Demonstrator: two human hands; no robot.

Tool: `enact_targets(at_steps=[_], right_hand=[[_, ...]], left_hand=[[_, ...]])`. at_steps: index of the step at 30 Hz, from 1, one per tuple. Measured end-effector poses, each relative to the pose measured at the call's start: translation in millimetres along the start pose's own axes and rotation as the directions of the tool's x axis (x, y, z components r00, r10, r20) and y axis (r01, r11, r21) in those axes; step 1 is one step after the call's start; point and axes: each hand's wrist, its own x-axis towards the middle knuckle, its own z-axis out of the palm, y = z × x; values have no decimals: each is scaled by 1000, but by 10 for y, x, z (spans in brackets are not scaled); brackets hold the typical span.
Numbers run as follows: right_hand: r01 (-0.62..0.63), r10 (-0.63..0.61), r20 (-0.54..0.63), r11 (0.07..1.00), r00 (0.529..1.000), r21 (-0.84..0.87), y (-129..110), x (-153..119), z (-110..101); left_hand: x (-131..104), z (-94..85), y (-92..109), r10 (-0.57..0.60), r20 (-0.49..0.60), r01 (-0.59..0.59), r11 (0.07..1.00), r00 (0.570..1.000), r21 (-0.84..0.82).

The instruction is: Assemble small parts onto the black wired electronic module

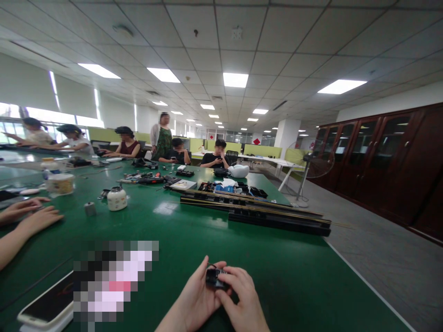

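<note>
Just above the green table (pixel 290 281), near its front edge, I hold a small black device (pixel 212 278) between both hands. It looks like a plastic housing with a recess, and a short dark wire sticks up at its top; its exact kind is too small to make out. My left hand (pixel 197 295) cradles it from the left and below, fingers curled behind it. From the right, my right hand (pixel 242 293) pinches it with thumb and fingertips, covering part of its right side.
A phone (pixel 48 299) lies left of my hands, partly pixelated. Beyond are a white jar (pixel 116 199), a small metal block (pixel 90 209), a tub (pixel 60 183) and long black rails (pixel 277 223) with thin rods. A co-worker's hands (pixel 34 216) rest at left; other people sit farther back.
</note>
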Motion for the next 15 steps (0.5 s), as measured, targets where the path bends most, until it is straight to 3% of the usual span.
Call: enact_targets(at_steps=[15], right_hand=[[-67, 66, 54, 998, 996, 16, -11, 4, 6]], left_hand=[[13, -29, 8, -29, -1, 29, 998, 1000, 62]])
